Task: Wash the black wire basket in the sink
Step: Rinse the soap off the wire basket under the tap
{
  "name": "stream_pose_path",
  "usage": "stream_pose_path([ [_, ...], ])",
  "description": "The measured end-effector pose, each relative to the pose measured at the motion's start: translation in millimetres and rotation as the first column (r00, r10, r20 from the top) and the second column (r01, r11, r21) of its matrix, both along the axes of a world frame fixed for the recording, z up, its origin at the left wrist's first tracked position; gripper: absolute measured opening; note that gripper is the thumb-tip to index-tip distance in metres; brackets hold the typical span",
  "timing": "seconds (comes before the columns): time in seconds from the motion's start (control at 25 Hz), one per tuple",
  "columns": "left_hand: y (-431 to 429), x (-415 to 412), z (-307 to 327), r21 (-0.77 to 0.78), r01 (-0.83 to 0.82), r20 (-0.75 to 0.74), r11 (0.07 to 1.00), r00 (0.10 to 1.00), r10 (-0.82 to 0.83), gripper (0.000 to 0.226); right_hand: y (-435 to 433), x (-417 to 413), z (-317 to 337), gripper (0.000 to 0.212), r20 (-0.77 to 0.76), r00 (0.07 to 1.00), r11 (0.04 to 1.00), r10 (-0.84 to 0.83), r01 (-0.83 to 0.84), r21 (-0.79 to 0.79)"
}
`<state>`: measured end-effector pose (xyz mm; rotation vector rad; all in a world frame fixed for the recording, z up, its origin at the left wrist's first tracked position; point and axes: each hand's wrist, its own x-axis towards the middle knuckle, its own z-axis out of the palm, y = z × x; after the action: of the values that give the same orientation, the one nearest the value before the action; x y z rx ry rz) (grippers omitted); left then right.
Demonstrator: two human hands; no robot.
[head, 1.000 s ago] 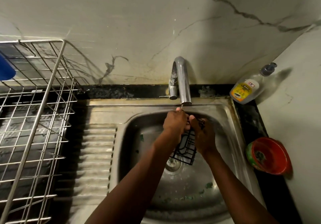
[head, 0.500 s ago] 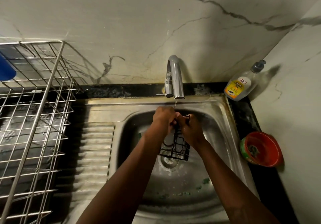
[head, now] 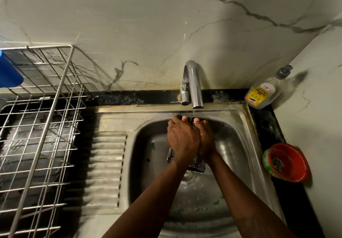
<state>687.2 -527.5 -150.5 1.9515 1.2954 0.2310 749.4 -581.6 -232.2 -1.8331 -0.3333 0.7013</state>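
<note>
Under the spout of the curved chrome faucet [head: 194, 86], both hands are bunched together over the bowl of the stainless steel sink [head: 242, 125].

Hidden: most of the black wire basket [head: 199, 166]. Only its lower mesh corner shows, below the wrists on the camera side of the faucet, plus a dark strip beside the left wrist. The basket sits over the round drain [head: 187, 175], part of which it covers. Motion blur softens the hands and the wire.

Left hand [head: 182, 138]: back turned to the camera, laid across the basket, fingers reaching toward the faucet and bent over the basket's far edge, holding it.

Right hand [head: 206, 139]: pressed against the left one, thumb tip up near the spout. Its fingers lie behind the basket and the other hand (grip cannot be told).

A thin stream of water [head: 193, 113] falls from the spout between the two sets of fingertips.

Count: two hands, one basket, one faucet.
- Right of the faucet: one clear pump bottle with a yellow label [head: 259, 95], leaning in the wall corner.
- Farther right and nearer the camera: one red plastic bowl [head: 288, 162].
- Left of the faucet: one steel wire dish rack [head: 46, 126], cut off by the frame edge.
- At the rack's far-left end: one blue object [head: 9, 73], mostly cut off.
- Green flecks lie on the sink floor, number unclear.
</note>
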Motion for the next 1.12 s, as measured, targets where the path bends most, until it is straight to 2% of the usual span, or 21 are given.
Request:
stream_pose_path([
  [0.08,-5.9,2.7,-4.9,0.072,0.018,0.004,0.997,1.000,-0.018,0.076,-2.1,4.7,3.6,0.047,-0.092,0.995,0.992,-0.040,0.051,0.114],
  [0.16,8.6,6.3,-9.4,0.027,-0.080,-0.046,0.996,0.996,0.081,0.059,4.9,-2.2,5.4,0.032,-0.168,0.981,0.964,-0.096,0.133,0.231],
  [0.2,17.3,4.7,-12.0,-0.021,-0.162,-0.094,0.987,0.983,0.159,0.056,11.2,-9.2,5.8,0.027,-0.086,0.991,0.971,-0.101,0.117,0.209],
  [0.24,25.4,-1.0,-15.2,-0.062,-0.256,-0.128,0.965,0.961,0.247,0.057,18.4,-18.6,4.6,0.022,0.058,0.994,0.982,-0.094,0.083,0.167],
  [0.36,42.2,-28.8,-32.5,-0.180,-0.493,-0.143,0.851,0.869,0.473,0.057,34.4,-45.3,1.9,0.023,0.366,0.929,0.997,0.057,-0.074,0.032],
  [0.4,48.0,-35.9,-38.4,-0.197,-0.544,-0.148,0.815,0.839,0.524,0.056,38.7,-48.6,2.1,0.026,0.410,0.904,0.989,0.124,-0.144,0.019],
  [0.48,56.7,-45.3,-49.0,-0.224,-0.615,-0.159,0.756,0.788,0.594,0.054,43.8,-48.0,-0.6,0.031,0.345,0.904,0.962,0.254,-0.273,0.006],
  [0.52,60.9,-46.7,-52.5,-0.252,-0.640,-0.149,0.726,0.767,0.624,0.053,45.3,-43.9,-5.7,0.037,0.313,0.911,0.960,0.269,-0.280,-0.009],
  [0.56,65.1,-48.5,-55.5,-0.287,-0.660,-0.134,0.694,0.745,0.654,0.053,47.0,-39.7,-12.7,0.045,0.307,0.916,0.965,0.259,-0.262,-0.034],
  [0.64,73.2,-52.0,-58.9,-0.359,-0.690,-0.124,0.628,0.702,0.701,0.053,53.5,-34.4,-20.2,0.055,0.405,0.879,0.965,0.254,-0.199,-0.173],
  [0.72,78.6,-55.0,-62.7,-0.416,-0.716,-0.133,0.561,0.658,0.741,0.055,49.5,-29.4,-23.9,0.054,0.505,0.802,0.927,0.318,-0.152,-0.343],
  [0.76,79.5,-54.0,-63.5,-0.430,-0.718,-0.127,0.547,0.648,0.751,0.056,42.9,-30.0,-24.1,0.053,0.497,0.807,0.914,0.320,-0.126,-0.385],
  [0.88,75.3,-40.8,-57.5,-0.443,-0.674,-0.078,0.591,0.686,0.724,0.053,26.2,-35.3,-17.2,0.042,0.442,0.890,0.958,0.110,0.023,-0.286],
  [0.96,72.2,-32.9,-53.1,-0.478,-0.650,-0.048,0.590,0.691,0.722,0.050,25.1,-30.6,-9.7,0.039,0.344,0.937,0.969,-0.059,0.136,-0.206],
  [1.0,72.7,-30.4,-49.7,-0.486,-0.644,-0.041,0.591,0.692,0.721,0.050,28.5,-25.2,-7.2,0.042,0.287,0.949,0.956,-0.132,0.198,-0.215],
  [1.04,73.5,-29.0,-48.2,-0.478,-0.628,-0.028,0.614,0.710,0.704,0.049,30.7,-18.6,-7.2,0.044,0.230,0.955,0.932,-0.185,0.245,-0.268],
  [1.12,69.8,-27.7,-49.8,-0.470,-0.527,0.038,0.708,0.790,0.612,0.048,30.8,-5.3,-6.0,0.043,0.162,0.975,0.856,-0.154,0.214,-0.471],
])
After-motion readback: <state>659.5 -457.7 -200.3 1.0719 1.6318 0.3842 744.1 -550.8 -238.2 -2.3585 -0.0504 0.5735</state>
